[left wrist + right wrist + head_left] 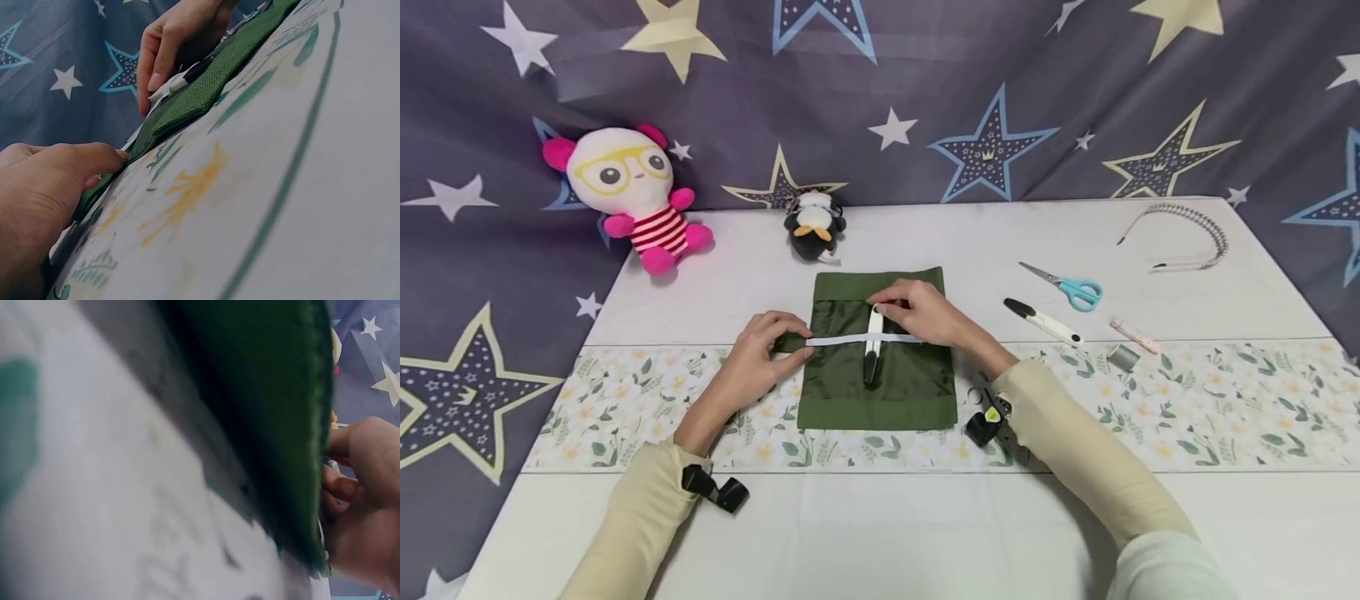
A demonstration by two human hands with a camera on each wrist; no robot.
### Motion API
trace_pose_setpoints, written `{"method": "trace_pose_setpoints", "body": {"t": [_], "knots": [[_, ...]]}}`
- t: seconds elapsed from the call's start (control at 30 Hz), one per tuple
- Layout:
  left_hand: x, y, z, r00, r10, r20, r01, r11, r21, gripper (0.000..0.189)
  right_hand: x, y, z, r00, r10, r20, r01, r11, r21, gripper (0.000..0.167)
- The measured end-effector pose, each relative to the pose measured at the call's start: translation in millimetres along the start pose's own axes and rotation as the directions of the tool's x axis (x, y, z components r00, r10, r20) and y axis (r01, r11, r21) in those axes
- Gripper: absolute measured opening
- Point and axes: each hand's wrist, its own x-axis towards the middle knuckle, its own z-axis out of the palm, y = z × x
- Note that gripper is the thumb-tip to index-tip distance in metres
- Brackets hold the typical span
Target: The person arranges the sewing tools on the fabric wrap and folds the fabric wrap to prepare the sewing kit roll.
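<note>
A dark green fabric piece (880, 408) lies flat on the floral strip, with a narrow white band (838, 340) running across its middle. On it rests a slim white tool with a black end (871, 367), upright in the head view and crossing the band. My right hand (925, 312) pinches the tool's white far end between thumb and fingers. At the fabric's left edge, my left hand (752, 358) pinches a small green tab (790, 342) that sticks out there. The left wrist view shows the left thumb (100, 157) pressed on green cloth. In the right wrist view, a green edge (275, 394) hides much of the work.
To the right lie blue-handled scissors (1078, 293), a second white-and-black tool (1042, 322), a grey thread spool (1123, 358), a small pink item (1133, 335) and a headband (1210, 229). A pink-and-white plush (632, 192) and a penguin plush (814, 225) stand behind.
</note>
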Motion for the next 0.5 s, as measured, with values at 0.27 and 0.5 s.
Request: {"method": "trace_pose_setpoints", "body": {"t": [0.27, 0.5], "knots": [[-1.0, -0.7, 2.1, 1.0, -0.004, -0.004, 0.004, 1.0, -0.004, 0.019, -2.3, 0.5, 2.6, 1.0, -0.013, 0.024, 0.013, 1.0, -0.007, 0.03], [-0.7, -0.3, 1.4, 1.0, -0.005, -0.005, 0.005, 1.0, -0.006, 0.02, -2.8, -1.1, 3.6, 0.999, -0.021, 0.032, 0.021, 1.0, -0.018, 0.03]]}}
